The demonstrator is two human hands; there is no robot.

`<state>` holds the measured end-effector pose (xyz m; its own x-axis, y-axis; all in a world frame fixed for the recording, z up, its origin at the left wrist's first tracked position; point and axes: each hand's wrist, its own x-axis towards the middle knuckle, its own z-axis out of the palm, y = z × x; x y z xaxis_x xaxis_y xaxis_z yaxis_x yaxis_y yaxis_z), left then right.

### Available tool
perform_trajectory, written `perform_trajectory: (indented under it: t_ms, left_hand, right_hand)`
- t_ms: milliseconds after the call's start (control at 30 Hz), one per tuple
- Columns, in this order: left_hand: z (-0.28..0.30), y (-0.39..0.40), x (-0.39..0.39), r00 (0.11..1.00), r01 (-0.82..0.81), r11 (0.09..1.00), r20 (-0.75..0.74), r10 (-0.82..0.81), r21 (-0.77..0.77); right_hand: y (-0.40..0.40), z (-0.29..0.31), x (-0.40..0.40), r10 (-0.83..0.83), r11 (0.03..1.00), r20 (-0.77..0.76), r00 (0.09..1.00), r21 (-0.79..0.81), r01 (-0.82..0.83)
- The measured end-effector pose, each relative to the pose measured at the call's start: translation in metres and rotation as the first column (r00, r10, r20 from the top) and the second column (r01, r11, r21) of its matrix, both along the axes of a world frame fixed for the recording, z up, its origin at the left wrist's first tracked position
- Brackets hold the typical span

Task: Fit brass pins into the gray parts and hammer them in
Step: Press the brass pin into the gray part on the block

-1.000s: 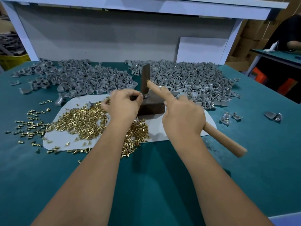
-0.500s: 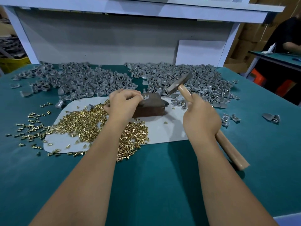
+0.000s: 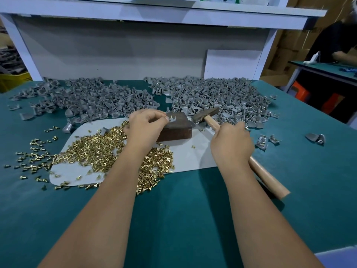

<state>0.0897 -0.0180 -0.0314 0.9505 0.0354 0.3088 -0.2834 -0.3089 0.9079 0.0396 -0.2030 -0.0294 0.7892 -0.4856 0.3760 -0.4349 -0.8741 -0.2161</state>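
Note:
A dark metal block (image 3: 177,129) stands on a white sheet (image 3: 193,157). On its top sits a small gray part (image 3: 172,119), pinched by the fingertips of my left hand (image 3: 144,126). My right hand (image 3: 231,144) grips the wooden handle of a hammer (image 3: 207,115). The hammer head lies low on the sheet, just right of the block. A heap of brass pins (image 3: 104,151) covers the sheet's left half, under my left wrist. Whether a pin sits in the held part is hidden by my fingers.
Two big heaps of gray parts lie behind the sheet, one at the back left (image 3: 81,99) and one at the back right (image 3: 216,97). Loose pins (image 3: 32,159) dot the green mat at left. A few gray parts (image 3: 266,141) lie right of my right hand. A white shelf frame (image 3: 154,18) backs the table.
The hammer came away from the block, swung right and dropped until its head rests on the sheet. My left hand stayed at the block, holding the gray part.

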Motion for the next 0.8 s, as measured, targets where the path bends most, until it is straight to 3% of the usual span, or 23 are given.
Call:
perform_trajectory:
  t_ms: [100, 167, 233, 267, 333, 533, 700, 800]
  left_hand:
    - [0.002, 0.000, -0.002, 1.000, -0.010, 0.998, 0.021, 0.009, 0.061]
    - [0.004, -0.002, -0.004, 0.999, 0.009, 0.995, 0.035, -0.013, 0.096]
    - [0.005, -0.001, -0.007, 0.997, 0.022, 0.989, 0.068, -0.032, 0.143]
    - [0.006, -0.001, -0.008, 0.995, 0.030, 0.986, 0.086, -0.045, 0.167]
    - [0.007, 0.000, -0.010, 0.992, 0.048, 0.980, 0.106, -0.069, 0.193]
    - [0.008, 0.000, -0.010, 0.993, 0.036, 0.972, 0.105, -0.062, 0.232]
    - [0.007, 0.003, -0.006, 0.996, -0.020, 0.989, 0.089, 0.006, 0.149]
    - [0.004, 0.006, 0.002, 0.994, -0.076, 0.990, 0.091, 0.065, 0.123]
  right_hand:
    - [0.003, 0.002, -0.001, 0.092, 0.991, 0.204, 0.975, -0.112, -0.070]
    - [0.010, 0.004, -0.001, 0.278, 0.949, 0.368, 0.887, 0.041, -0.314]
    - [0.023, 0.006, 0.000, 0.392, 0.731, 0.461, 0.796, 0.369, -0.574]
    - [0.029, 0.005, 0.000, 0.417, 0.613, 0.481, 0.771, 0.478, -0.629]
    - [0.037, 0.001, 0.004, 0.463, 0.517, 0.488, 0.740, 0.529, -0.673]
    - [0.041, 0.007, 0.019, 0.456, 0.447, 0.489, 0.743, 0.596, -0.667]
    - [0.018, 0.029, 0.048, 0.416, 0.597, 0.354, 0.838, 0.589, -0.545]
    - [0.006, 0.043, 0.072, 0.225, 0.574, 0.498, 0.838, 0.627, -0.527]
